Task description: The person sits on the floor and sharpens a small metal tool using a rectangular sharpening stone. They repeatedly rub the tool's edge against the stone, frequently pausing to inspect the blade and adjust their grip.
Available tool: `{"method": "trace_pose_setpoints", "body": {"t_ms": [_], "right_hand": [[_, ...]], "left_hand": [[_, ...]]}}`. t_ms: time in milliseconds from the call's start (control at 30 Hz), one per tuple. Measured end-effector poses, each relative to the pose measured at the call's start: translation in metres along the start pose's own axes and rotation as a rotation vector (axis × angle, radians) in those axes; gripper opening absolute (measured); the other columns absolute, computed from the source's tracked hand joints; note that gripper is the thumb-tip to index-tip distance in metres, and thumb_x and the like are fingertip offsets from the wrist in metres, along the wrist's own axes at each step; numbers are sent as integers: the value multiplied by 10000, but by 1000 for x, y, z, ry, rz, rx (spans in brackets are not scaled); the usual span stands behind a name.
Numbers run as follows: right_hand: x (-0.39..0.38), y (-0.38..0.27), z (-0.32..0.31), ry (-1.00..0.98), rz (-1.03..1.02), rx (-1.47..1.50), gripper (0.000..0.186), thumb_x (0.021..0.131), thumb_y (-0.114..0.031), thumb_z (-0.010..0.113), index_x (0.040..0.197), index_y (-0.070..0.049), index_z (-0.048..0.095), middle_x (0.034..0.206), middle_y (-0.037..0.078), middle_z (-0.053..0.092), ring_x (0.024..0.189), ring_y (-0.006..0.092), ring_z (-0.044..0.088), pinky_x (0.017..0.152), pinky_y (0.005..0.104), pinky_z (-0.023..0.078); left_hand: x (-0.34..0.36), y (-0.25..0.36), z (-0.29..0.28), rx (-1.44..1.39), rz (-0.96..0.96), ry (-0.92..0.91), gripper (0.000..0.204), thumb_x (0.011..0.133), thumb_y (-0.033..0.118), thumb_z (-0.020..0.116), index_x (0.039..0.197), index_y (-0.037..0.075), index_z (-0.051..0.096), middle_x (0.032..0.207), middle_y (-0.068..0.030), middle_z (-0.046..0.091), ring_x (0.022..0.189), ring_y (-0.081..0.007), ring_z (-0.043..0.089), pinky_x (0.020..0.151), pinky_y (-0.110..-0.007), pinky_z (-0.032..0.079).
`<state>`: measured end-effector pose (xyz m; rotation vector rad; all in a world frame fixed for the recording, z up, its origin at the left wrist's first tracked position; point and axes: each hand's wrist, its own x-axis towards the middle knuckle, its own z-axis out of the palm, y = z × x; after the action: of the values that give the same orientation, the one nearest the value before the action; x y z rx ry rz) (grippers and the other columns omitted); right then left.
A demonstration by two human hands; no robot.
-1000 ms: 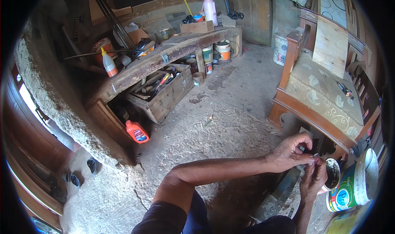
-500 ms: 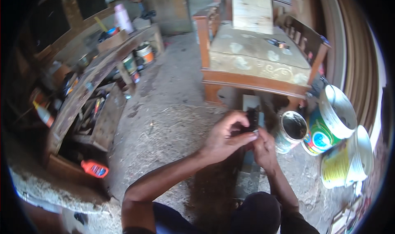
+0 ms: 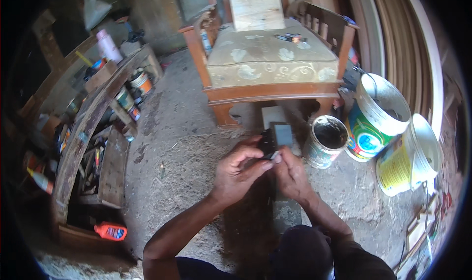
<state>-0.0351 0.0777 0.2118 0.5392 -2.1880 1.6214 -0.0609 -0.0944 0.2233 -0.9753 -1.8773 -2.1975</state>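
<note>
My left hand (image 3: 236,171) is closed round a small dark object (image 3: 267,143), with the thumb reaching toward my right hand. My right hand (image 3: 292,176) pinches a small pale piece (image 3: 276,156) against that dark object; exactly what it is, I cannot make out. Just beyond the hands lies a grey rectangular block (image 3: 283,134) on a pale board (image 3: 273,113), low in front of the wooden chair. An open stained tub (image 3: 319,151) stands close to the right of my right hand.
A wooden chair (image 3: 270,90) with a patterned cushion and loose panel faces me. Large white buckets (image 3: 396,176) stand at right beside upright boards (image 3: 403,29). A rough workbench (image 3: 83,132) runs along the left, with a tool crate (image 3: 110,181) and an orange-red bottle (image 3: 109,231).
The view has turned right, bringing the chair and buckets from the right toward the middle. My hands stay together on the small items, now nearer the middle of the view.
</note>
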Motion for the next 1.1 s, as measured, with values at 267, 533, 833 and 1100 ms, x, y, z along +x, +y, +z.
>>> {"method": "trace_pose_setpoints", "body": {"t_ms": [267, 533, 833, 1100], "right_hand": [[3, 10, -5, 21, -201, -12, 159, 1024, -195, 527, 1013, -36, 521, 716, 104, 563, 639, 255, 595, 595, 374, 469], [-20, 35, -7, -170, 299, 388, 177, 1038, -212, 500, 1031, -35, 498, 780, 123, 592, 723, 272, 645, 640, 387, 487], [-14, 35, -5, 2, 34, 57, 169, 1040, -204, 508, 1002, -39, 513, 720, 86, 577, 623, 182, 605, 571, 343, 470], [-8, 39, 11, 75, 73, 199, 281, 1052, -253, 485, 886, -29, 516, 627, 53, 520, 521, 126, 516, 498, 309, 425]], "left_hand": [[0, -6, -7, 34, -31, 0, 176, 856, -101, 691, 1018, -41, 658, 1356, -191, 517, 1212, -227, 572, 1000, -341, 502], [-6, -15, 5, 79, -116, -51, 143, 885, -84, 668, 1024, -52, 648, 1371, -185, 496, 1164, -203, 600, 975, -303, 509], [-3, -16, 13, -14, -319, 42, 67, 958, 33, 640, 1008, 5, 676, 961, -3, 673, 890, -43, 592, 825, -221, 489], [-2, -19, 2, -50, -327, 72, 79, 956, 38, 648, 1023, 6, 675, 965, -5, 674, 903, -53, 602, 830, -231, 501]]}}
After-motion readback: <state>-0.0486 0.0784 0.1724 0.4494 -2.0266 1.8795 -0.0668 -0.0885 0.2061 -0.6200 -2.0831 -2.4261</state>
